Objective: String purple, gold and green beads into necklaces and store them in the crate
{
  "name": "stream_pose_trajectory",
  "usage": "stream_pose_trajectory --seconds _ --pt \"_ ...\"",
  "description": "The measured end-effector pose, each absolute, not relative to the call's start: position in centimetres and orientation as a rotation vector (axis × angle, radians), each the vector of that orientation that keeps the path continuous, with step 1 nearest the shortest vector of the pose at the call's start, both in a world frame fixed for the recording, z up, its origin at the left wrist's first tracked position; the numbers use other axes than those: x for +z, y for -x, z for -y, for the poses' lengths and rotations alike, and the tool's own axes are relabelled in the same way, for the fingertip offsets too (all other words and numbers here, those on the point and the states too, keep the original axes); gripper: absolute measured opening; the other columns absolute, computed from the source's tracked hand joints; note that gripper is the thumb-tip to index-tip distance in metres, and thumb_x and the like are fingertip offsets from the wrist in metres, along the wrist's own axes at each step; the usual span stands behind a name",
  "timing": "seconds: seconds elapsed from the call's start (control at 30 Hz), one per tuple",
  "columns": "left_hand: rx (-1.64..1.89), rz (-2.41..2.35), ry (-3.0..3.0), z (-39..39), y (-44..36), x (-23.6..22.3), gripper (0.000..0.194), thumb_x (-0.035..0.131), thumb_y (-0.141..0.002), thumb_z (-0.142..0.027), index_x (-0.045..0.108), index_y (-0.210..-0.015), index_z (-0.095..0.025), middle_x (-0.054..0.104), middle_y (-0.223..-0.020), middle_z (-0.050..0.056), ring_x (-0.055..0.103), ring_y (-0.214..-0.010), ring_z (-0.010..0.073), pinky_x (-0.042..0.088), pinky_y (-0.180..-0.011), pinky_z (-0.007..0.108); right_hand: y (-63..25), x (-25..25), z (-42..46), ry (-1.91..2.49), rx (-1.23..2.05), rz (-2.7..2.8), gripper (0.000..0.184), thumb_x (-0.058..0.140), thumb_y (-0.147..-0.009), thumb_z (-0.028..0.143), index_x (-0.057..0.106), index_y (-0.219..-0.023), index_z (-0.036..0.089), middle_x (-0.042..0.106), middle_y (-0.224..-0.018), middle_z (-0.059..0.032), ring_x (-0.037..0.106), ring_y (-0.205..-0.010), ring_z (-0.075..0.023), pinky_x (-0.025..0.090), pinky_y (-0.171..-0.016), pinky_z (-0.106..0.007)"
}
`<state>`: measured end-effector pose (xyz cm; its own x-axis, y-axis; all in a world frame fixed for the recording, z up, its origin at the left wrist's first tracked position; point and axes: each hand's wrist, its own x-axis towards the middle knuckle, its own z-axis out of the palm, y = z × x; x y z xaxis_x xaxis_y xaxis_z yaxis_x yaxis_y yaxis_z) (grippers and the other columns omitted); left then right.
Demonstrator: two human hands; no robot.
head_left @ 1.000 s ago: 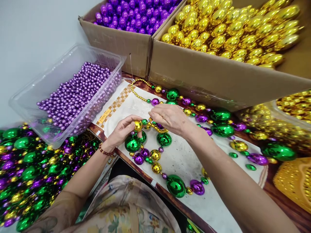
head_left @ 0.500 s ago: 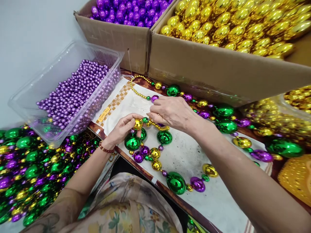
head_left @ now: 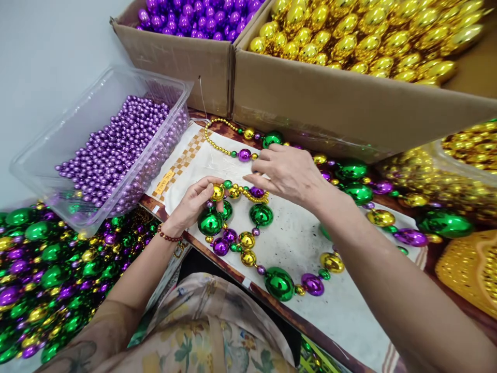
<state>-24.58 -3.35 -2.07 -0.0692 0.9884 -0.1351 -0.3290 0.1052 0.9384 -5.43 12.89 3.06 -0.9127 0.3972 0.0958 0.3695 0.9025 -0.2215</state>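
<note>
My left hand (head_left: 199,199) pinches a bead garland (head_left: 246,239) by a gold bead, just above the white cloth. The garland's gold, green and purple balls curve over the cloth toward the front edge. Up and to the right of it is my right hand (head_left: 289,168), its thumb and fingers drawn together; whatever lies between them is too fine or hidden to make out. Behind that hand lies another stretch of beads (head_left: 219,149), starting with small gold ones in a loop. A thin clear thread (head_left: 202,96) rises near this loop.
A clear plastic tub (head_left: 77,210) of small purple beads stands at the left. Cardboard boxes (head_left: 310,98) of purple and gold beads line the back. Finished-looking bead strands (head_left: 50,274) are heaped at lower left. An orange basket (head_left: 460,267) sits at the right.
My right hand has shifted slightly right and up, away from my left hand. My left hand keeps hold of the garland. The whole view has also shifted a little.
</note>
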Motion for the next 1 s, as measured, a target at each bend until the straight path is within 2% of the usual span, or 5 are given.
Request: stream_pose_trajectory --seconds 0.27,0.57,0.73,0.9,1.0 --pt "1.335 -1.089 -0.776 3.8 24.8 -2.0 0.041 0.078 -0.084 -0.048 0.067 -0.11 -0.017 0.071 -0.089 0.003 0.067 -0.067 0.0114 0.052 -0.064 0.025 -3.6 -2.0 -10.2 1.244 0.722 2.747 0.049 0.045 -0.097 0.064 0.066 -0.098 0.019 0.071 -0.097 -0.0124 0.065 -0.084 -0.0274 0.046 -0.07 -0.037" --pt "1.34 -1.087 -0.837 5.0 24.4 -1.0 0.036 0.08 -0.083 -0.038 0.07 -0.111 -0.019 0.07 -0.087 0.002 0.068 -0.072 0.0123 0.054 -0.065 0.023 -2.8 -5.3 -8.2 1.315 0.113 3.001 0.041 0.046 -0.102 0.047 0.069 -0.111 0.014 0.067 -0.109 -0.0197 0.059 -0.103 -0.0344 0.041 -0.081 -0.041" --pt "1.411 -1.044 -0.83 5.5 23.8 0.0 0.038 0.083 -0.08 -0.038 0.071 -0.11 -0.019 0.07 -0.087 0.001 0.069 -0.071 0.0115 0.054 -0.065 0.022 -2.5 -3.1 -7.1 1.43 0.044 2.974 0.035 0.05 -0.101 0.039 0.065 -0.12 0.013 0.067 -0.119 -0.0188 0.06 -0.111 -0.0354 0.041 -0.087 -0.043" --pt "1.425 -0.984 -0.905 5.0 22.8 1.2 0.039 0.084 -0.079 -0.04 0.07 -0.11 -0.02 0.071 -0.092 0.002 0.068 -0.07 0.0114 0.055 -0.065 0.023 -0.6 -1.0 -7.4 1.484 0.086 2.891 0.04 0.05 -0.1 0.027 0.054 -0.138 0.016 0.057 -0.139 -0.0187 0.064 -0.107 -0.0303 0.044 -0.077 -0.037" --pt "1.42 -0.97 -0.99 5.0 22.6 1.7 0.038 0.082 -0.081 -0.039 0.071 -0.111 -0.02 0.071 -0.091 0.002 0.069 -0.071 0.012 0.056 -0.064 0.023 -0.2 -0.5 -8.2 1.508 0.054 2.943 0.038 0.042 -0.101 0.022 0.06 -0.134 0.016 0.06 -0.136 -0.0187 0.066 -0.106 -0.0289 0.043 -0.078 -0.037"
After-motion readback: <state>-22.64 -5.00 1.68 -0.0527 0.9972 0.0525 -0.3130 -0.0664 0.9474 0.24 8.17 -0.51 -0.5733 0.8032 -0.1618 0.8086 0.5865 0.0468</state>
